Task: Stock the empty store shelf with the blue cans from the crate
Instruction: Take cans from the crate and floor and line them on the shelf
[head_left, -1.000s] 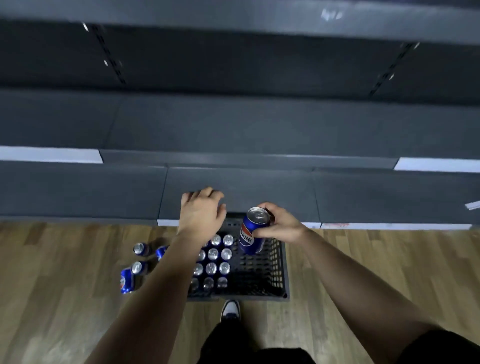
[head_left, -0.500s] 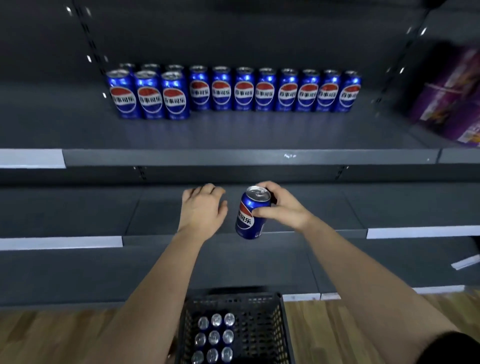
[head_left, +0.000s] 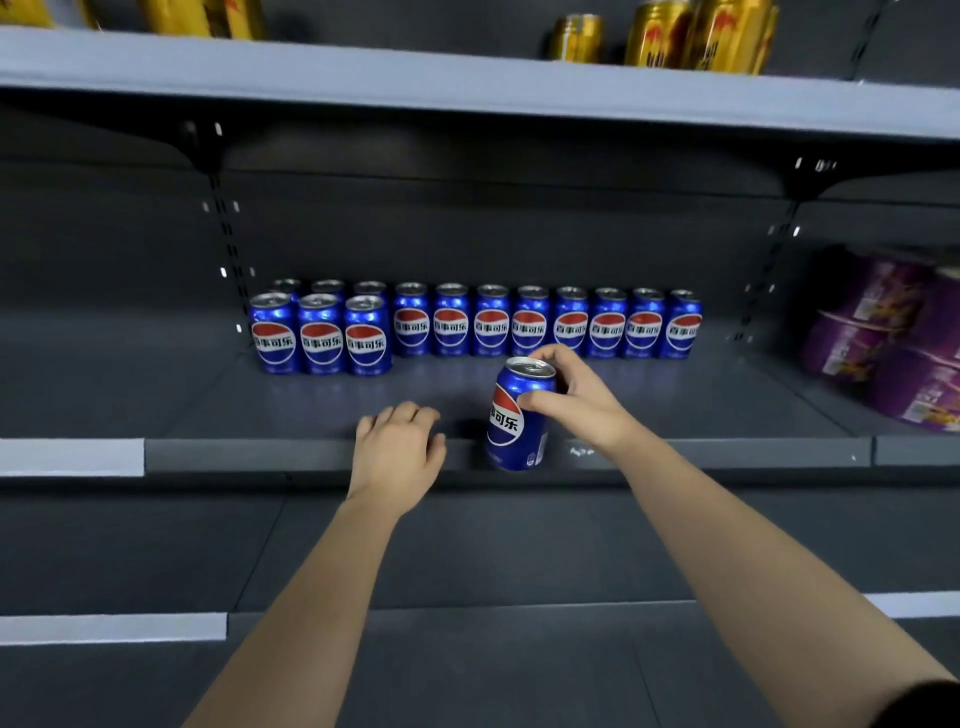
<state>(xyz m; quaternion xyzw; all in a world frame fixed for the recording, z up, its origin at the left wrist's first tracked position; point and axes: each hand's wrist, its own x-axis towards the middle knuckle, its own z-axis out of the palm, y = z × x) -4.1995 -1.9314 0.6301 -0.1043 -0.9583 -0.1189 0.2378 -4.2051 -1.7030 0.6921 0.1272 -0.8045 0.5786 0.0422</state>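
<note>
My right hand grips a blue can near its top, holding it upright over the front edge of the dark grey shelf. Several matching blue cans stand in a row along the back of that shelf, with three more in front of the row at its left end. My left hand hovers at the shelf's front lip, left of the held can, fingers loosely curled and holding nothing. The crate is out of view.
Gold cans stand on the shelf above. Purple packs fill the neighbouring bay on the right. Bare shelf surface lies in front of the can row. Two lower shelves jut out beneath my arms.
My view has swung up from the crate on the floor to the stocked shelf. Both hands rose with it, the right one carrying the can up to the shelf's front edge.
</note>
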